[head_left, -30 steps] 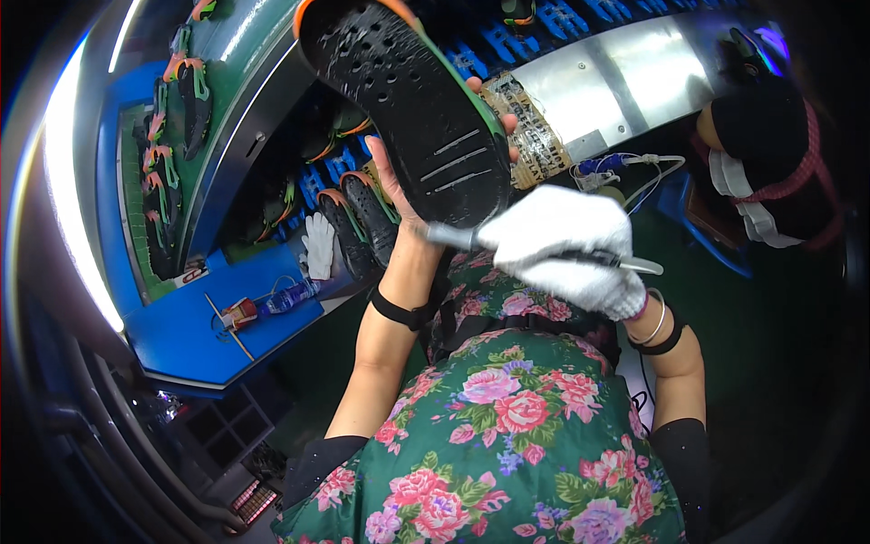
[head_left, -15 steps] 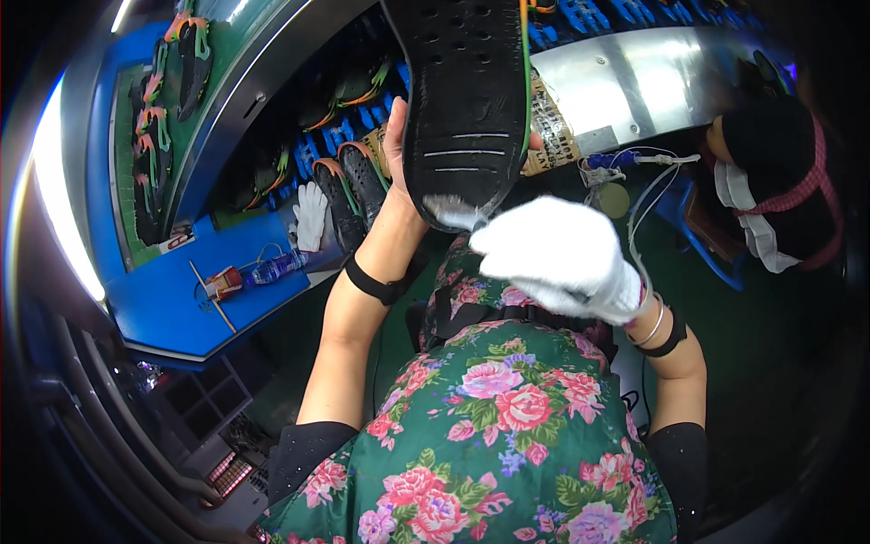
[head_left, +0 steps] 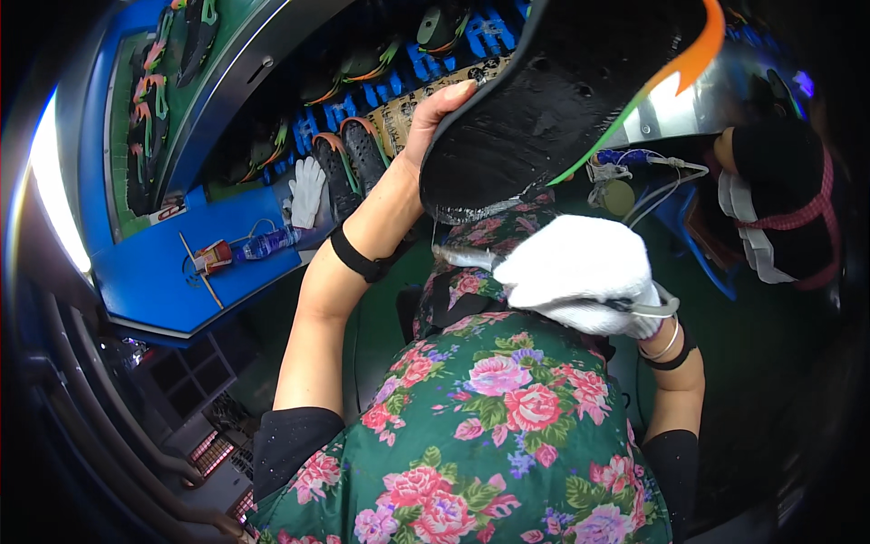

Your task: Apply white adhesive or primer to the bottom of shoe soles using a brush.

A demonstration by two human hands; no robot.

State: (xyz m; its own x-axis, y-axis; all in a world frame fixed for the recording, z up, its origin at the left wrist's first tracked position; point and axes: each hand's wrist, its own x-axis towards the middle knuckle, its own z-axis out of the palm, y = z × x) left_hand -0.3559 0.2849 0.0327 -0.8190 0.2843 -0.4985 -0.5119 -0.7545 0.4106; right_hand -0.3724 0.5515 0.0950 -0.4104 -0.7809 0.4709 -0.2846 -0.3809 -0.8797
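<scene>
My left hand [head_left: 432,122] grips a black shoe sole [head_left: 535,127] by its left edge, thumb up along the side, other fingers hidden behind. The sole is tilted, and its right side has a green and orange rim. Its lower end looks wet and shiny. In a white knitted glove, my right hand [head_left: 580,272] is closed around a small brush [head_left: 467,258] with a pale tip. The brush sits just below the sole's lower end, apart from it. A thin tube [head_left: 669,304] runs along the gloved wrist.
To the left is a blue table [head_left: 163,295] with a white glove [head_left: 308,192], a plastic bottle [head_left: 269,243] and a red container [head_left: 214,257]. Two black shoes [head_left: 365,156] stand beside blue racks [head_left: 340,113]. Another person [head_left: 779,181] sits at the right.
The sole has turned and tilted, showing more of its orange and green side. My right hand has drawn the brush down and away from the sole's end.
</scene>
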